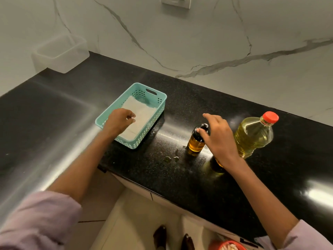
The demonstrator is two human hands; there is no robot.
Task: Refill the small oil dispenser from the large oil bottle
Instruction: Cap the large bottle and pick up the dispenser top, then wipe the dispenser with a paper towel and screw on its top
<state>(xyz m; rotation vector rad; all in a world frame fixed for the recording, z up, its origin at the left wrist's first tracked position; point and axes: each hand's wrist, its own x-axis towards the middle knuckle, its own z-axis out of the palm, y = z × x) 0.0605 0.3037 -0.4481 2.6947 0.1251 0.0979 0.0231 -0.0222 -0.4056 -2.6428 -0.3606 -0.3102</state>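
— Near the front edge of the black counter point(180, 109), see the small oil dispenser point(197, 141)? Standing up, partly full, black cap on.
— Yes. Touched by the right hand point(219, 138), thumb on the cap, other fingers spread wide. Maybe to hold it steady or twist the cap.
— And the large oil bottle point(254, 134)?
— Just behind that hand, upright, red cap closed. Close by, probably for pouring.
— And the left hand point(119, 121)?
— Over the teal basket point(144, 139), fingers curled. Pinching the white paper point(140, 114)? Cannot tell. Maybe for wiping those oil drops point(172, 158).
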